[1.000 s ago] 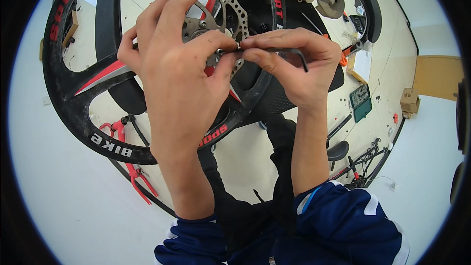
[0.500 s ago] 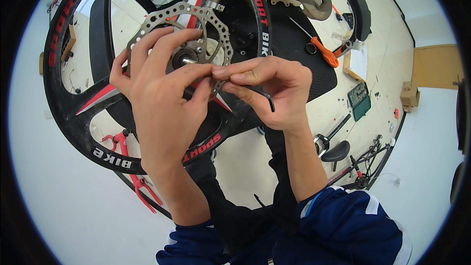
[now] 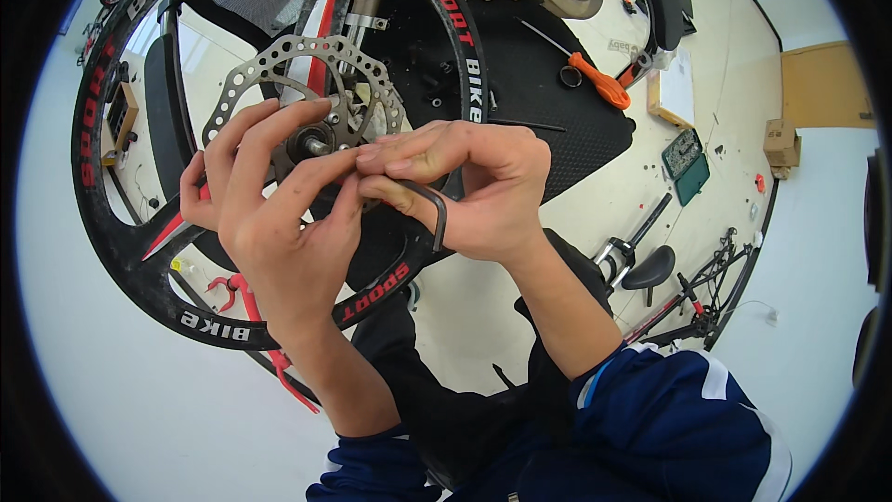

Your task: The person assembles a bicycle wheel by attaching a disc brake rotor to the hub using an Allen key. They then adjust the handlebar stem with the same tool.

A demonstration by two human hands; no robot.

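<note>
While our right hand (image 3: 483, 188) grips a bent black hex key (image 3: 439, 217) near mid-frame, its visible end hooking down, its shaft running up-left into the fingers, our left hand (image 3: 283, 223) meets those fingertips from the left. The brake disc (image 3: 297, 46) lies up-left, nearer our left hand, which partly covers it. Whether our left fingers pinch anything, we cannot tell; the key's far tip is hidden.

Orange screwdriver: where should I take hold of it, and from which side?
Likely best by the thick orange handle, coming from the right: its butt end points to the picture's lower right, the thin shaft to the upper left. A small dark round piece sits close on the handle's left.
</note>
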